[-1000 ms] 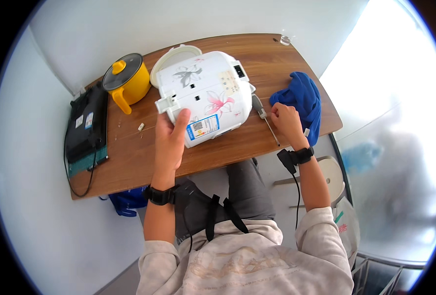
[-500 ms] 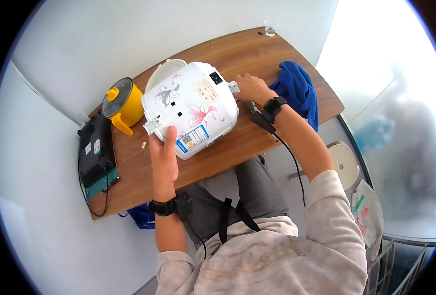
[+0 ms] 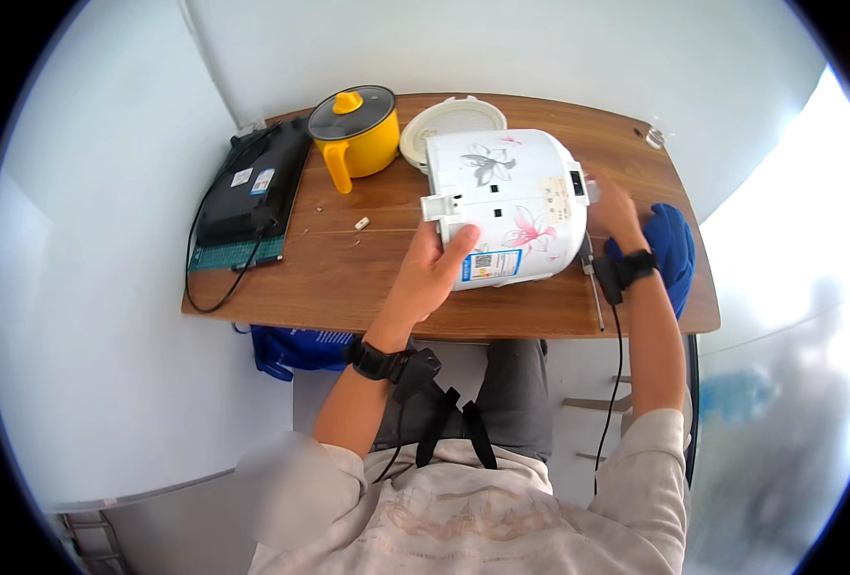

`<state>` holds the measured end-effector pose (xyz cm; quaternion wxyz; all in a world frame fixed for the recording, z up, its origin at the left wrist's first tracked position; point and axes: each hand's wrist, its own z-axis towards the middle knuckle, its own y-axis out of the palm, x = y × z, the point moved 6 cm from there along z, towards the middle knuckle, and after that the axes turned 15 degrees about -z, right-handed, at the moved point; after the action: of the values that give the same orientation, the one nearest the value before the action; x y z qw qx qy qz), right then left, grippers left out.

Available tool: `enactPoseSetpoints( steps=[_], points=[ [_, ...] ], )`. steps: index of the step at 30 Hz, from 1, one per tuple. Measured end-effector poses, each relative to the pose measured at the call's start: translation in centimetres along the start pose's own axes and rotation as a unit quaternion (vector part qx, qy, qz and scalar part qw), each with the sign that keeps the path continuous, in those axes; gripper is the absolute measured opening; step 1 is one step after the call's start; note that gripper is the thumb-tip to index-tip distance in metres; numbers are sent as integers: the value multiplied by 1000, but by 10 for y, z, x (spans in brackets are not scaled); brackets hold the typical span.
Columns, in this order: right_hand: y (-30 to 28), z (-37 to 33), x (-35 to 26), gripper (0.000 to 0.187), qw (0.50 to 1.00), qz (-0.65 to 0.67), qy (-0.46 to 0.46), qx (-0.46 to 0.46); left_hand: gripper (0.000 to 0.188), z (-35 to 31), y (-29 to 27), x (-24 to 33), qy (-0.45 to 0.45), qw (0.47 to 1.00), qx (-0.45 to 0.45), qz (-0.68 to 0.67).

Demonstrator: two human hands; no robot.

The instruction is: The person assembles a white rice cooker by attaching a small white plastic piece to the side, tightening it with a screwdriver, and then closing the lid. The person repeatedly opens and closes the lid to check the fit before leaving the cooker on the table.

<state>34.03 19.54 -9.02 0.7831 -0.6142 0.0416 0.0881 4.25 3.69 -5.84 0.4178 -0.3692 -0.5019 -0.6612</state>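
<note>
A white rice cooker body [image 3: 530,206] with grey and pink flowers lies on its side on the wooden table. My left hand [image 3: 432,278] grips its near left end, thumb on the printed wall and fingers underneath, below a white hinge bracket [image 3: 441,208]. At the opposite end, my right hand [image 3: 615,206] is closed around the edge by a small white tab. The cooker partly hides those fingers. A thin screwdriver [image 3: 597,302] lies near my right wrist. Behind the cooker rests a round off-white lid-like part [image 3: 454,120].
A yellow pot [image 3: 372,144] with a dark lid stands at the back left. Beside it, a black appliance [image 3: 251,182] with a cord lies on a green mat [image 3: 210,257]. Blue cloth [image 3: 672,251] lies at the right, a clear cup [image 3: 655,138] behind it. A small white piece [image 3: 362,223] lies left of the cooker.
The view has turned, so the table and cooker appear further right and more level. Both hands stay on the cooker, its tilt in the picture now smaller.
</note>
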Motion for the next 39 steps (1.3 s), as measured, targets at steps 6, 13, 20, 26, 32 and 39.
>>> enactPoseSetpoints(
  steps=[6,13,20,26,32,39],
  points=[
    [-124,-36,-41,53,965,202,-71,154,52,3,-1,-1,-13,999,-20,27],
    [-177,-120,-167,52,911,59,-388,131,45,1,1,-6,-1,999,-24,-36],
    [-151,-113,-188,53,903,65,-414,95,43,-1,-11,-11,-9,998,-30,49],
    [-145,-110,-188,53,906,100,-409,49,53,2,-2,1,-32,990,-83,114],
    [-142,-111,-190,55,910,79,-403,66,59,4,-3,-4,-53,994,-86,48],
    [-140,-114,-188,53,906,81,-408,85,69,4,0,-2,-66,984,-132,100]
  ],
)
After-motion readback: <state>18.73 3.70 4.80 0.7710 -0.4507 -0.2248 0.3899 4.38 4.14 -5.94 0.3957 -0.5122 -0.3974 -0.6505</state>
